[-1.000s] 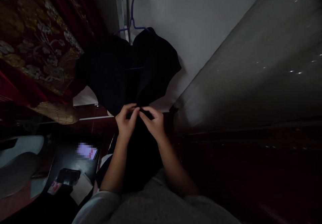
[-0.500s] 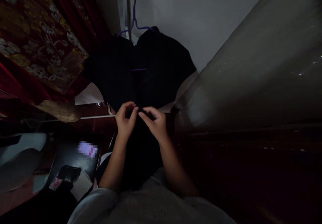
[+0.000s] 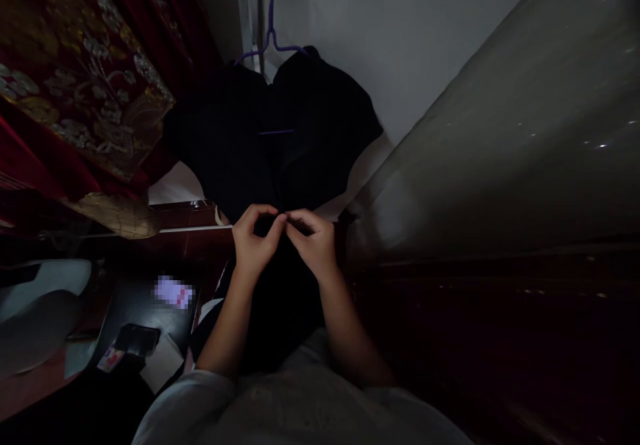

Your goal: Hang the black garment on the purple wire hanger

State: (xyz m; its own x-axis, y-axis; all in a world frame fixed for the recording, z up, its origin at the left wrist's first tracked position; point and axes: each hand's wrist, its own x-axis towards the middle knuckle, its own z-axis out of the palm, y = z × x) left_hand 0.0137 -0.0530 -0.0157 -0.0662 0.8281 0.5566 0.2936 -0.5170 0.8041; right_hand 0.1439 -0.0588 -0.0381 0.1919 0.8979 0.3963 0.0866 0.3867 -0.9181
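Note:
A black short-sleeved shirt (image 3: 325, 125) hangs by its shoulders on a purple hanger (image 3: 273, 38), its front parted at the top so that the hanger's lower bar shows. My left hand (image 3: 255, 238) pinches the left front edge about midway down, thumb and fingertips together. Close against it, my right hand (image 3: 313, 238) pinches the opposite edge, and the fingertips of both hands meet at the middle. Dark cloth and dim light hide any button or fastening between them.
Left of the shirt hangs a red cloth with gold and silver embroidery (image 3: 100, 91). A black stool (image 3: 127, 298) at lower left bears a dark phone (image 3: 137, 339), papers and a blurred bright patch. A large plastic-covered grey object (image 3: 480, 151) leans on the right.
My two hands have come closer, their fingertips now touching where a small gap with dark cloth showed. The shirt's front edges are drawn together there, and the view has shifted slightly.

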